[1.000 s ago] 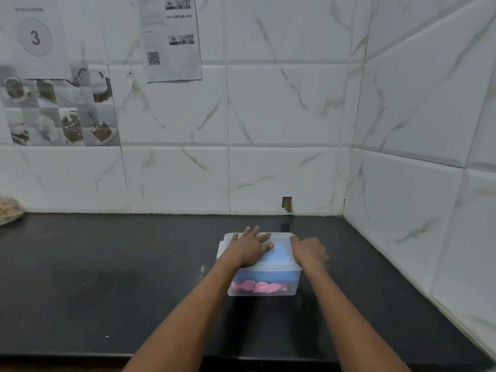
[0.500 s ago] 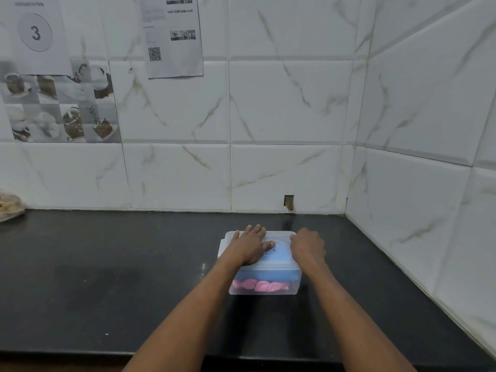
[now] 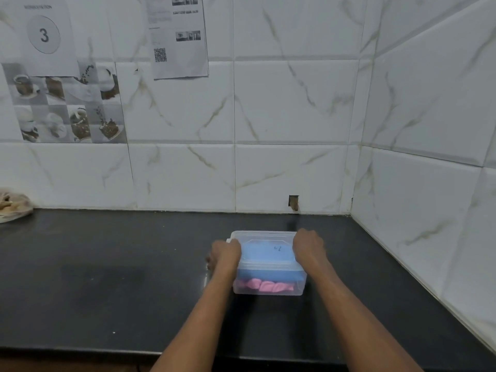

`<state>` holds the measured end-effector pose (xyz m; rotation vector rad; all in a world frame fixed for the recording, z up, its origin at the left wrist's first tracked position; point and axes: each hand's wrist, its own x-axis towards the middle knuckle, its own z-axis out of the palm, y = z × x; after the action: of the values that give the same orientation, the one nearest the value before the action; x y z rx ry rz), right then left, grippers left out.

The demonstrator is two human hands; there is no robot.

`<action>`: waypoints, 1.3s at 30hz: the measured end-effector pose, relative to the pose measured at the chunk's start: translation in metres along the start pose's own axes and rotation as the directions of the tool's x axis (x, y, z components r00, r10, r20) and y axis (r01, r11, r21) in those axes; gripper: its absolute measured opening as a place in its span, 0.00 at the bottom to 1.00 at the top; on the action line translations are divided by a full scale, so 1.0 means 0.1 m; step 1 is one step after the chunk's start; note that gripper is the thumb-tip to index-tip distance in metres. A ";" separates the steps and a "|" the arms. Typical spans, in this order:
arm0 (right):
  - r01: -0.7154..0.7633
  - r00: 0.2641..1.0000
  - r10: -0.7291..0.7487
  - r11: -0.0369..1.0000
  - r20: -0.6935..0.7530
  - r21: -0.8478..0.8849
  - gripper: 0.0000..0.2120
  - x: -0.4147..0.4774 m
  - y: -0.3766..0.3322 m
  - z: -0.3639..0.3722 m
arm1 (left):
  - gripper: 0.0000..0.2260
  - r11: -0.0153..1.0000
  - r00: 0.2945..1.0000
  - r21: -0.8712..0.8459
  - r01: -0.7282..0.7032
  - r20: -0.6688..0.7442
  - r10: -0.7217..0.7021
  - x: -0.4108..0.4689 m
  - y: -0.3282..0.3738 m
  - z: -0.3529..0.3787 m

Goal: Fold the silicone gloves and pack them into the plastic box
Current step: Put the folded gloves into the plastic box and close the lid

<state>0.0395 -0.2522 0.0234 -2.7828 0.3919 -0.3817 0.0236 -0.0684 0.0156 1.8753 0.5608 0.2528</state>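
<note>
A clear plastic box [image 3: 268,289] stands on the black counter with its clear lid [image 3: 264,236] on top. Inside, a folded blue glove [image 3: 264,253] lies over a folded pink glove [image 3: 264,286]. My left hand [image 3: 224,255] grips the box's left side, fingers curled over the lid edge. My right hand [image 3: 308,247] grips the right side the same way.
The black counter [image 3: 107,264] meets tiled walls at the back and right, forming a corner close behind the box. A plate with a plastic-wrapped item [image 3: 12,205] sits at the far left. The counter's front edge runs just below my forearms.
My left hand slid off the top of the lid to the box's left side. My right hand shifted to clasp the right edge.
</note>
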 end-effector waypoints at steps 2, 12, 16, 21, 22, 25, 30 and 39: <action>0.022 1.000 -0.022 0.999 0.010 -0.028 0.08 0.00 0.00 -0.02 | 0.24 0.962 0.980 -0.236 0.137 0.171 -0.098 0.01 -0.05 -0.03; 0.024 1.000 -0.024 1.000 -0.015 0.011 0.08 -0.05 0.01 -0.04 | 0.14 0.967 0.982 -0.254 -0.005 -0.181 -0.042 -0.10 -0.04 0.05; 0.018 0.999 -0.017 0.999 -0.035 0.032 0.09 -0.06 0.01 -0.05 | 0.11 0.974 0.979 -0.207 -0.096 -0.195 0.056 -0.09 -0.05 0.07; -0.007 0.998 0.010 0.998 -0.054 0.058 0.09 -0.08 0.02 -0.03 | 0.12 0.978 0.993 -0.197 -0.064 -0.109 0.043 -0.03 -0.04 0.05; -0.004 0.999 0.007 0.998 -0.050 0.057 0.09 -0.08 0.02 -0.04 | 0.11 0.981 0.993 -0.178 -0.070 -0.102 0.052 -0.03 -0.03 0.04; 0.002 0.999 0.000 0.999 -0.041 0.053 0.09 -0.07 0.02 -0.04 | 0.10 0.987 0.991 -0.122 -0.100 -0.096 0.088 -0.03 -0.02 0.04; -0.015 0.999 0.017 0.997 -0.037 0.071 0.08 -0.09 0.00 -0.05 | 0.10 0.982 0.978 0.005 -0.187 -0.096 0.187 -0.05 0.00 0.05; -0.104 0.978 0.186 0.818 -0.090 0.565 0.17 -0.28 0.06 -0.13 | 0.21 0.936 0.936 -0.046 -0.349 0.028 0.351 -0.15 -0.06 -0.11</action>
<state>0.0087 -0.2521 0.0271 -2.1428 0.4388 -0.5576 0.0044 -0.0652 0.0151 1.9285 0.1905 0.4605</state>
